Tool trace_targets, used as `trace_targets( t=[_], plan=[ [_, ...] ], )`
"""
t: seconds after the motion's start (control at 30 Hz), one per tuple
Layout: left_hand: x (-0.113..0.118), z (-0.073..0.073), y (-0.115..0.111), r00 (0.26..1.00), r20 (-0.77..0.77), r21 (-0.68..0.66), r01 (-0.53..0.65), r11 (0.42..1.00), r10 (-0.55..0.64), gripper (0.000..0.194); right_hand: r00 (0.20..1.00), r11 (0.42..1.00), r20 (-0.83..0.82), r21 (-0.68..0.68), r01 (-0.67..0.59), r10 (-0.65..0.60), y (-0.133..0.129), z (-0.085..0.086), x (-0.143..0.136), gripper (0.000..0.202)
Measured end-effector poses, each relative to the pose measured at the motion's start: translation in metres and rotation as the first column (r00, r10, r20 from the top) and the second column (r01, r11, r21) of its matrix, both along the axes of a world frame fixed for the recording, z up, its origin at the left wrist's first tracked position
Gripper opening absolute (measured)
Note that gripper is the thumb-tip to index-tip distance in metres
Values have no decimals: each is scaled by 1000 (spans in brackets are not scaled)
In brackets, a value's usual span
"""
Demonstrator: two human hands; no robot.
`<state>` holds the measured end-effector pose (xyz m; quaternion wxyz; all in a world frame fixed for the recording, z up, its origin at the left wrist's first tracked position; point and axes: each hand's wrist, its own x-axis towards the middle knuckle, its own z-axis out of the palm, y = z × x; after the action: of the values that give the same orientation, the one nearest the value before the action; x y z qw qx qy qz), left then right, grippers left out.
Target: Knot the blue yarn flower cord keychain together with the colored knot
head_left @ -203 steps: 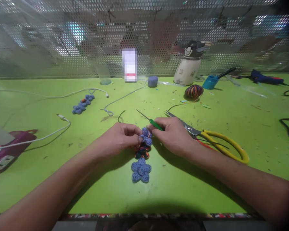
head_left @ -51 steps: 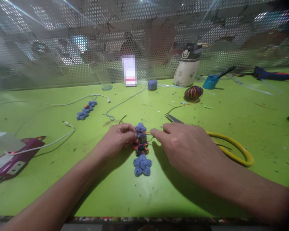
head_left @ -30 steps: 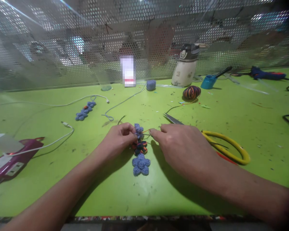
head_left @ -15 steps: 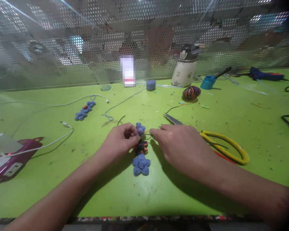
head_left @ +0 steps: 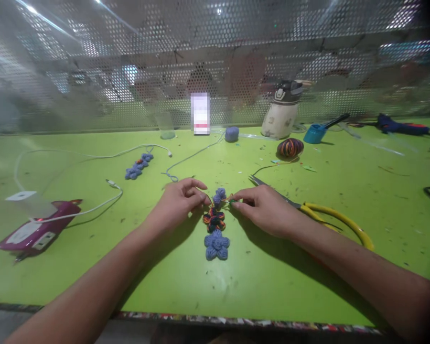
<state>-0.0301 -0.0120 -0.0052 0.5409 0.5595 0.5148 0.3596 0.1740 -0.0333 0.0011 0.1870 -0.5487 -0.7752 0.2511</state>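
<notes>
Three crochet flowers lie in a joined row in front of me: a blue one point(head_left: 219, 196) at the far end, a multicoloured one point(head_left: 214, 219) in the middle, and another blue one point(head_left: 217, 246) nearest me. My right hand point(head_left: 260, 208) pinches a thin crochet hook point(head_left: 231, 202) with a bit of green, its metal tip at the far blue flower. An orange strand shows beside it. My left hand point(head_left: 182, 203) is closed at the row's left side, thumb against fingers on a strand of yarn, the forefinger stretched above.
Yellow-handled scissors point(head_left: 338, 217) lie partly under my right arm. Beyond are a multicoloured yarn ball point(head_left: 290, 148), a blue yarn ball point(head_left: 231, 134), a finished flower strip point(head_left: 139, 166), a phone point(head_left: 200, 113) and a bottle point(head_left: 282, 110). At left sits a purple power strip point(head_left: 53, 224) with white cables.
My left hand has shifted off the far blue flower to its left side, uncovering the multicoloured flower. The right hand has turned, and the green on the hook now shows. The view has shifted slightly.
</notes>
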Motion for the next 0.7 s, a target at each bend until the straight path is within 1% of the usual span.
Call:
trace_targets(
  t=[0.07, 0.1, 0.17, 0.23, 0.27, 0.33, 0.4, 0.47, 0.53, 0.63, 0.7],
  plan=[
    [-3, -3, 2, 1000, -26, 20, 14, 1000, -14, 23, 1000, 1000, -24, -9, 13, -14, 0, 0, 0, 29],
    [-3, -3, 3, 997, -71, 50, 19, 999, -15, 23, 999, 1000, -35, -19, 24, -25, 0, 0, -1, 29],
    [-5, -3, 3, 976, -218, 125, 26, 992, 2, 15, 997, 998, -61, -52, 41, -44, -1, 0, -1, 30],
    [-6, -3, 4, 935, -352, 213, 30, 977, 48, 5, 995, 995, -90, -87, 41, -49, -1, -1, -2, 30],
    [-7, -3, 4, 917, -393, 257, 39, 966, 68, 6, 994, 994, -103, -102, 37, -47, -1, -1, -2, 30],
    [-10, -5, 6, 909, -406, 342, 51, 938, 98, 9, 992, 991, -120, -132, 27, -43, -1, -1, -2, 30],
    [-12, -8, 8, 923, -370, 391, 49, 919, 109, 8, 990, 987, -136, -163, 17, -39, -1, -1, -2, 29],
    [-15, -8, 11, 926, -365, 383, 50, 922, 101, 5, 987, 981, -155, -191, 10, -41, -1, 0, -3, 28],
    [-17, -5, 14, 907, -415, 338, 81, 938, 70, 3, 986, 978, -162, -207, 8, -43, -1, 2, -3, 28],
    [-22, 4, 16, 866, -499, 275, 124, 953, 31, 5, 989, 980, -142, -198, 18, -47, -2, 4, -2, 28],
    [-26, 11, 16, 877, -481, 208, 123, 970, -9, 6, 990, 984, -135, -180, 14, -39, -2, 5, -2, 28]
  ],
)
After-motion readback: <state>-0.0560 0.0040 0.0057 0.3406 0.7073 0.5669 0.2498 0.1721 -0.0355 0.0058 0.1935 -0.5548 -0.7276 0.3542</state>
